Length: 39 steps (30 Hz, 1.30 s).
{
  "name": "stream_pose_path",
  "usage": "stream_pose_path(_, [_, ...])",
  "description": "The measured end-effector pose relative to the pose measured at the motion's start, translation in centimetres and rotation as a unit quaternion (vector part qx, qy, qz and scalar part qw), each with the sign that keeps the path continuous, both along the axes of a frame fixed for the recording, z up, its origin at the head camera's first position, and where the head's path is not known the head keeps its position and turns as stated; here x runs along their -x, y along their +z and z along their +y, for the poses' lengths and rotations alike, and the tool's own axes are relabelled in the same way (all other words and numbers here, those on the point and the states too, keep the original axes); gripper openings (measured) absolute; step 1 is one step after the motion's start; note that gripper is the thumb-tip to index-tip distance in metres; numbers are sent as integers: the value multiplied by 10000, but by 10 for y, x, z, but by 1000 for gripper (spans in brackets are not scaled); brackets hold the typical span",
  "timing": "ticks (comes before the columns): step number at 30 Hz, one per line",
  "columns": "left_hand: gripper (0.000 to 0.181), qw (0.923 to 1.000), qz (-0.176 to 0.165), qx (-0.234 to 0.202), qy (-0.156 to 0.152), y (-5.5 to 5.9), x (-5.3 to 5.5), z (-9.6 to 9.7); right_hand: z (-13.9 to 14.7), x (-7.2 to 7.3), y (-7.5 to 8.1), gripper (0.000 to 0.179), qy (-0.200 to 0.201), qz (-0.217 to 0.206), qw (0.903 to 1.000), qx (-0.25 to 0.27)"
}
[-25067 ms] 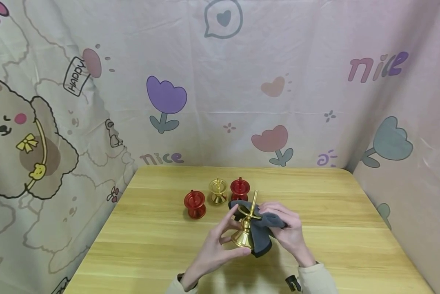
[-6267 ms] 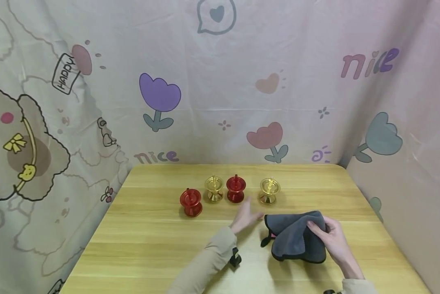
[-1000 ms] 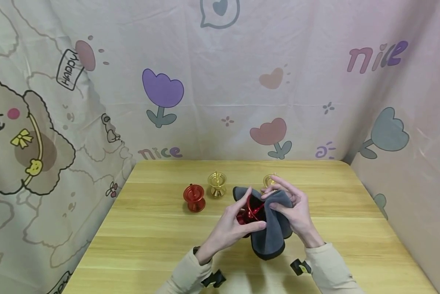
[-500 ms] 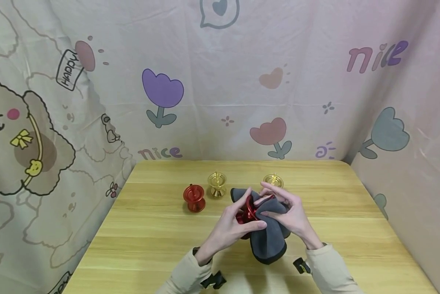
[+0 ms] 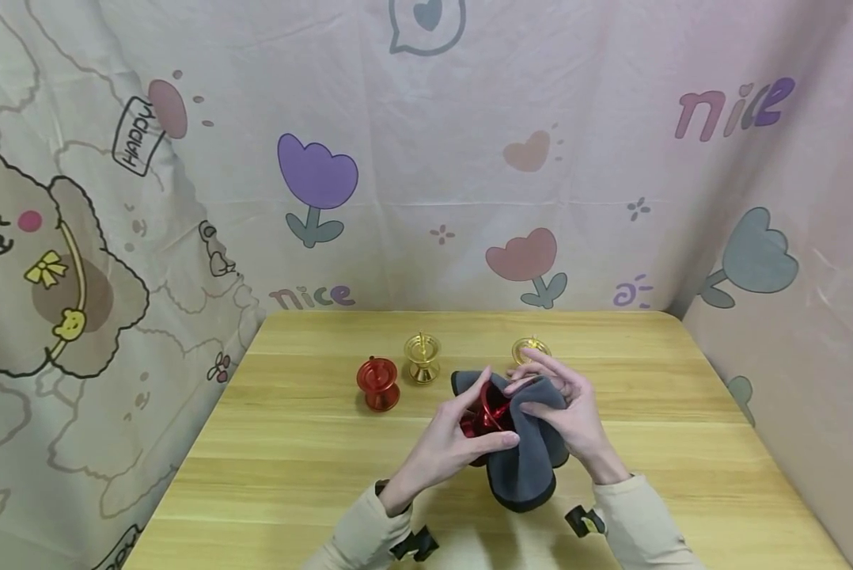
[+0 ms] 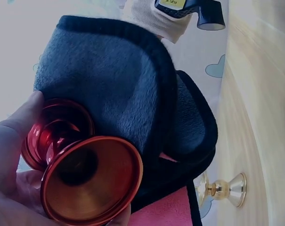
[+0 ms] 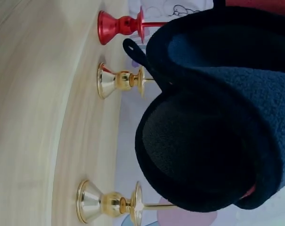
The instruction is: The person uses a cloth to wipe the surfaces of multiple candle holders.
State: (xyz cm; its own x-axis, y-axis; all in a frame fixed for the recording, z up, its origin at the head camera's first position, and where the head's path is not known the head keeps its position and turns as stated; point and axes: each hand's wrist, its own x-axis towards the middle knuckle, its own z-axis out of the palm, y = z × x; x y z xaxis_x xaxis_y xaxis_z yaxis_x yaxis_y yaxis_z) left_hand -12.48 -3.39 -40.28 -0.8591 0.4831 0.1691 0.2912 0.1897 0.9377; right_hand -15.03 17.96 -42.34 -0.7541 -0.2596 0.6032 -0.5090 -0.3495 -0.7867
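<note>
My left hand (image 5: 444,439) grips a shiny red pricket candle holder (image 5: 493,415) tipped over above the table, thumb and fingers round it. The left wrist view shows the flared hollow foot of this red candle holder (image 6: 93,176) facing the camera. My right hand (image 5: 572,416) pinches a folded grey cloth (image 5: 521,471) with black edging against the holder's dish side. The cloth's pink reverse shows in the left wrist view. Folds of the cloth hide the holder's spike. In the right wrist view the cloth (image 7: 227,80) covers the right fingers.
Another red candle holder (image 5: 378,384) and a gold candle holder (image 5: 422,358) stand upright behind and left of my hands. A second gold candle holder (image 5: 529,346) is behind my right hand, partly covered by it. Printed fabric (image 5: 426,158) hangs round the wooden table (image 5: 291,475).
The held red candle holder stood between the gold ones six seconds ago. Earlier, my left hand held a gold holder. Over the last second, my right fingers moved the cloth inward, then back out.
</note>
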Motion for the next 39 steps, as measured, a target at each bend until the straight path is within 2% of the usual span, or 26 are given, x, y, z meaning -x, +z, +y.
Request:
stream_pose_path(3, [86, 10000, 38, -10, -21, -1, 1, 0, 1, 0, 1, 64, 146, -116, 9992, 341])
stream_pose_path(6, [85, 10000, 76, -32, -22, -1, 1, 1, 2, 0, 1, 65, 88, -73, 9995, 283])
stream_pose_path(9, [86, 9999, 129, -29, 8, -2, 1, 0, 2, 0, 1, 67, -156, 184, 9993, -274])
stream_pose_path(12, [86, 9997, 221, 4, 63, -3, 2, 0, 1, -1, 0, 70, -418, 498, 9938, -905])
stream_pose_path(15, [85, 9996, 266, -3, 103, -4, 2, 0, 1, -2, 0, 71, -528, 593, 9890, -1250])
stream_pose_path(21, [83, 9995, 105, -248, 142, -7, 2, -1, -2, -6, 4, 59, -884, 278, 9864, -1355])
stream_pose_path(26, [84, 9984, -51, -533, 179, -9, 2, -2, -4, -11, 6, 43, -1462, 0, 9786, -1449])
stream_pose_path(28, [85, 9976, -130, -645, 208, -9, 2, -2, -6, -12, 5, 37, -1637, 262, 9749, -1486])
stream_pose_path(30, [84, 9967, -187, -758, 233, -9, 2, -2, -7, -12, 3, 34, -1645, 715, 9744, -1356])
stream_pose_path(34, [83, 9952, -257, -890, 315, -8, 3, -5, -8, -12, 0, 32, -1266, 1586, 9726, -1138])
stream_pose_path(39, [82, 9944, -343, -946, 328, -7, 3, -7, -3, -11, -1, 35, -881, 2075, 9640, -1407])
